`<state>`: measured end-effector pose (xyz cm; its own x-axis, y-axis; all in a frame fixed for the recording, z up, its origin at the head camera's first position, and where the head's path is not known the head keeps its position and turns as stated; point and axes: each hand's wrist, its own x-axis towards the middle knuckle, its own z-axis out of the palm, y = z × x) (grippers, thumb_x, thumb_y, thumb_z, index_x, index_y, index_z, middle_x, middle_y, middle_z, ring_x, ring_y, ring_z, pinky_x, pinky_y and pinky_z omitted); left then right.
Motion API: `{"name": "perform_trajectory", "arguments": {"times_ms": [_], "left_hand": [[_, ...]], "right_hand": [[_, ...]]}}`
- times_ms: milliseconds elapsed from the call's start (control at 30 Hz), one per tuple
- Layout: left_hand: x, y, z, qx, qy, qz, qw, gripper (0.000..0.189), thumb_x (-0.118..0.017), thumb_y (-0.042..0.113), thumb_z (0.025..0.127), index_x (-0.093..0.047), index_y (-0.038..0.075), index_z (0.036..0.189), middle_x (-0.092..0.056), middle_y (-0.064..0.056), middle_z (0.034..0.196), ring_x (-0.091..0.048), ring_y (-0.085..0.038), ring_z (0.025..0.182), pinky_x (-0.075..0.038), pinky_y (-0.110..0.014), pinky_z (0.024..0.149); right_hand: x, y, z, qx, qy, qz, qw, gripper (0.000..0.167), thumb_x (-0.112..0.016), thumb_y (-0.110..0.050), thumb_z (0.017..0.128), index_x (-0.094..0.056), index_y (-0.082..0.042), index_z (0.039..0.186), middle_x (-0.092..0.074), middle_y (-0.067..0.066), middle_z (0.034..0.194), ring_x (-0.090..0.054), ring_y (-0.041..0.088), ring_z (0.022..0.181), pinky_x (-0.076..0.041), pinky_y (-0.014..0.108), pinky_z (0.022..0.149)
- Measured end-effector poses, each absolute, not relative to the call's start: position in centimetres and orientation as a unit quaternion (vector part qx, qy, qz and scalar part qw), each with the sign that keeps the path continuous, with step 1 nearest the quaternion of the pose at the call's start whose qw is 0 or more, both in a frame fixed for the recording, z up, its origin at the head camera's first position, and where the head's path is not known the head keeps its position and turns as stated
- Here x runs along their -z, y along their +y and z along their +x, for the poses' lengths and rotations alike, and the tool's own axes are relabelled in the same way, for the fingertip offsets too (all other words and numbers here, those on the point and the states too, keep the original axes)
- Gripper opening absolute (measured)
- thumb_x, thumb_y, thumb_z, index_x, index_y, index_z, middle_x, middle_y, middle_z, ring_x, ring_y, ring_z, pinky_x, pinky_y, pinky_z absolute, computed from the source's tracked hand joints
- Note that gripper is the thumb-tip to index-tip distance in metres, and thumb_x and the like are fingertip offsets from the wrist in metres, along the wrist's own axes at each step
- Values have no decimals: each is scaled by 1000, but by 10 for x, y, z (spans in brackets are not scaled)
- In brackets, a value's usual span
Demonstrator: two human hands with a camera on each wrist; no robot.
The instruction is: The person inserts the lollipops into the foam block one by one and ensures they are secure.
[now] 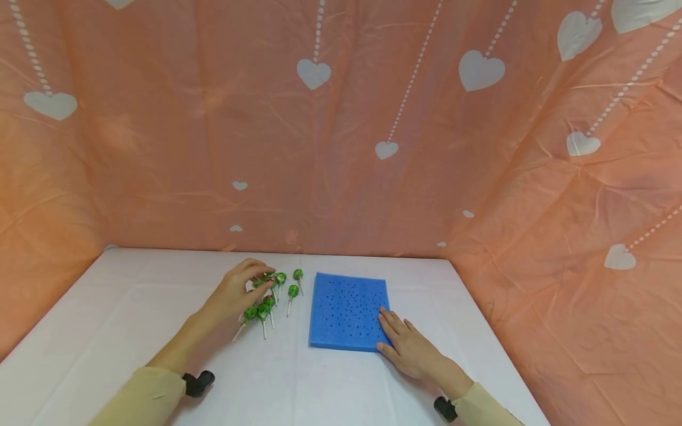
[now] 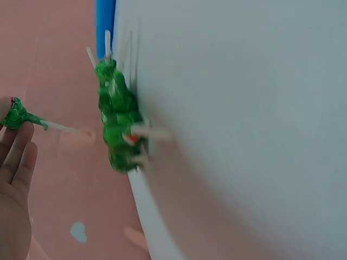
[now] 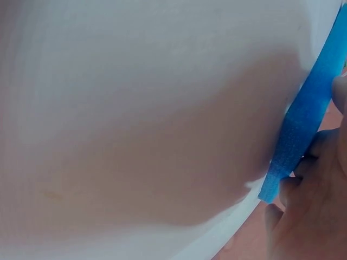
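My left hand (image 1: 233,294) pinches a green-wrapped lollipop (image 2: 17,115) between thumb and fingertips, its white stick pointing away from the fingers in the left wrist view. Below and beside that hand lies a loose cluster of lollipops (image 1: 263,310) in the same green wrapping. Two single lollipops, one nearer (image 1: 293,290) and one farther back (image 1: 298,274), lie between the cluster and a blue foam board (image 1: 346,341). Many small holes dot the board's top. My right hand (image 1: 412,350) rests with extended fingers on the board's right edge, near its front corner.
A white-covered table (image 1: 256,384) carries everything. Behind it and to both sides hangs an orange curtain (image 1: 351,195) with pale heart shapes. Dark wrist devices sit at the left cuff (image 1: 198,383) and the right cuff (image 1: 444,408).
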<state>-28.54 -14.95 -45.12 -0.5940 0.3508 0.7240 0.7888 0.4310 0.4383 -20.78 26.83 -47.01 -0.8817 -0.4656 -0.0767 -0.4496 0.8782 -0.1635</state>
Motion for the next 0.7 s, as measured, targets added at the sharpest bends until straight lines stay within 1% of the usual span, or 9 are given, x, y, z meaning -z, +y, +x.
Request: {"name": "perform_trajectory", "arguments": {"times_ms": [100,233,333,500,700], "left_hand": [[453,-141,-289,408,-795,-356,275,32,-80,-10,83,-74,1,112,-67,-9,109,-68,-20,86,-62,-37,68],[455,-129,-292,417,-801,-342,259,30,-81,-4,86,-75,3,114,-67,-8,110,-69,-17,88,-63,-36,74],[455,-119,-294,430,-803,-334,244,29,-81,0,88,-75,3,116,-67,-8,112,-69,-16,90,-63,-35,77],[454,-104,-297,461,-794,-329,222,27,-79,1,90,-74,2,117,-66,-8,113,-69,-17,91,-63,-43,79],[454,-88,-300,478,-796,-313,199,26,-78,3,92,-74,2,117,-67,-4,113,-70,-16,95,-63,-35,83]], "right_hand": [[471,269,-208,71,967,-238,58,70,-44,-44,111,-29,2,161,-20,16,171,-23,37,156,-24,59,124],[471,270,-208,70,967,-239,58,70,-44,-44,111,-28,2,161,-20,16,171,-22,37,157,-24,59,124],[471,270,-209,71,966,-240,57,70,-44,-44,111,-29,2,161,-20,16,171,-22,37,157,-24,59,124],[471,270,-209,74,965,-244,56,70,-44,-44,111,-29,3,161,-20,17,171,-22,37,157,-24,59,124],[471,271,-210,76,964,-248,58,71,-43,-46,111,-28,2,161,-19,17,171,-21,37,157,-24,59,124]]}}
